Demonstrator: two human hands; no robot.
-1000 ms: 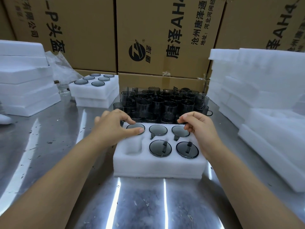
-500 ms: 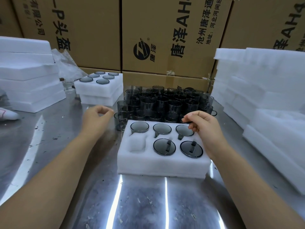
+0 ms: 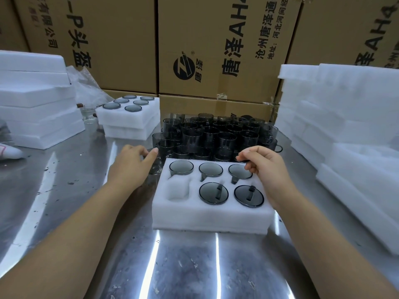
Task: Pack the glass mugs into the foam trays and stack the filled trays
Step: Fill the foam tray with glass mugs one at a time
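Five mugs [image 3: 213, 193] are sitting in one foam tray [image 3: 211, 216]; right hand [image 3: 265, 169] is pinching the far-right mug [image 3: 238, 172], left hand [image 3: 129, 167] is touching one loose mug [image 3: 157, 167] (grip hidden).

Reaches forward with the bare left forearm [image 3: 64, 225] and right forearm [image 3: 323, 238], rising from the lower corners and converging toward the middle. Holds the left hand [image 3: 129, 165] palm down, fingers stretched ahead and rightward, thumb hidden. Curls the right hand [image 3: 264, 169] knuckles up, thumb tip close beneath the bent fingertips; cannot tell whether pinching anything.
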